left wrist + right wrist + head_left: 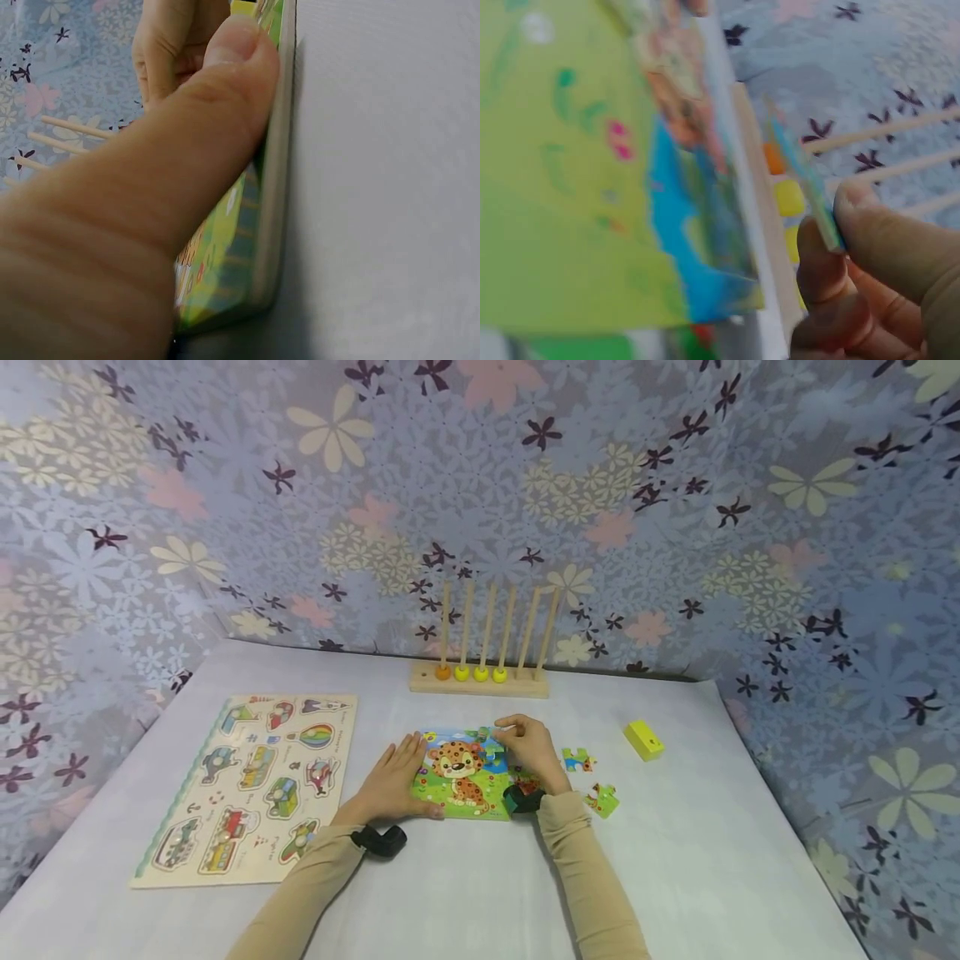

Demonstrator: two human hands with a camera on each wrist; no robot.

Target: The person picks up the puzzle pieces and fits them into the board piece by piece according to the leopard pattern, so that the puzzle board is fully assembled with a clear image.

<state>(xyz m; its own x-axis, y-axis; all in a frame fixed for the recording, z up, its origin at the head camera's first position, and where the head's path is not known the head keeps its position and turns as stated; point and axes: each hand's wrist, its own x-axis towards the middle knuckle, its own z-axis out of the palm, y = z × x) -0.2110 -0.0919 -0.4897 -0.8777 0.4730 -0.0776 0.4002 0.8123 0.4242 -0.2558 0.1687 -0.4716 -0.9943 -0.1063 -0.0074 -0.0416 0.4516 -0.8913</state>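
Note:
A leopard jigsaw puzzle (459,777) lies flat in its board at the middle of the table. Along its left side rests my left hand (393,781), fingers straight, the thumb (225,97) laid on the near edge. My right hand (531,750) is over the puzzle's upper right part. Between its thumb and fingers it pinches a thin puzzle piece (810,184), seen nearly edge-on in the right wrist view and lifted off the board. To the right lie a loose blue and yellow piece (577,761) and a loose green piece (602,801).
A wooden peg board (243,785) with vehicle shapes lies on the left. Behind the puzzle stands a wooden rod stand (480,687) with orange and yellow beads. A yellow block (644,740) sits at the right. Flowered cloth (480,510) hangs behind the table.

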